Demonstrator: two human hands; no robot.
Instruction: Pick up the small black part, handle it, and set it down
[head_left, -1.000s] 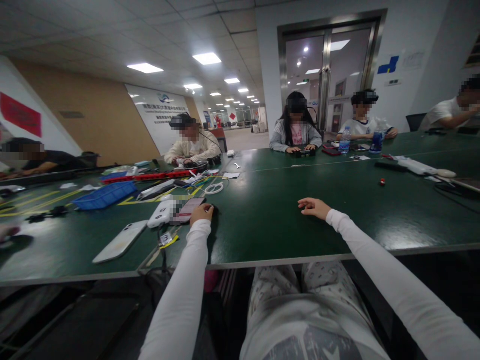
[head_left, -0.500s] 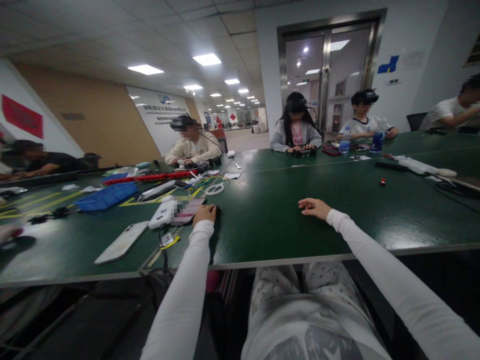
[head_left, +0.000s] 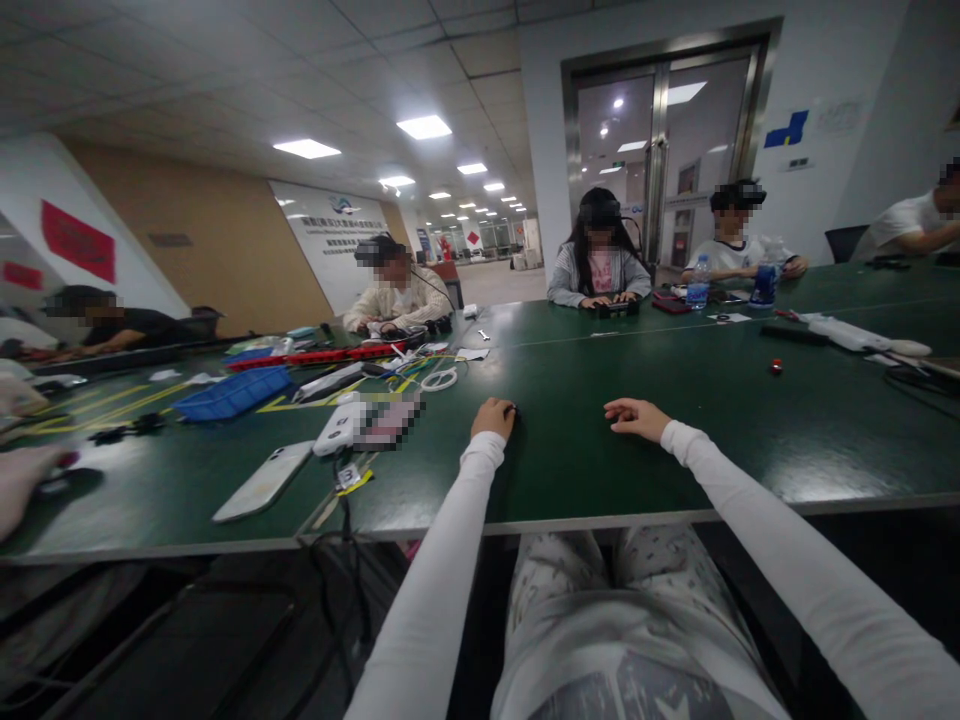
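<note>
My left hand (head_left: 493, 418) is closed just above the green table (head_left: 559, 470), its fingers curled round something small and dark whose kind I cannot make out. Only a bit of that object (head_left: 514, 409) shows beside the fingertips. Across from it, my right hand (head_left: 637, 418) hovers over or rests on the tabletop, fingers apart and pointing left, with nothing in it. To the left of my left hand lie a pinkish flat item (head_left: 390, 422), partly blurred out, a white device (head_left: 339, 425) and a white phone (head_left: 266, 482).
A blue tray (head_left: 234, 392), a white coiled cable (head_left: 439, 380) and red strips (head_left: 322, 355) lie at left. A small red object (head_left: 776, 367) sits at right. A water bottle (head_left: 698, 285) stands far back. Several people wearing headsets sit around the table.
My left hand has moved right, away from the pinkish item and closer to my right hand, carrying the small dark object. The view has turned slightly left; my right hand looks much the same.
</note>
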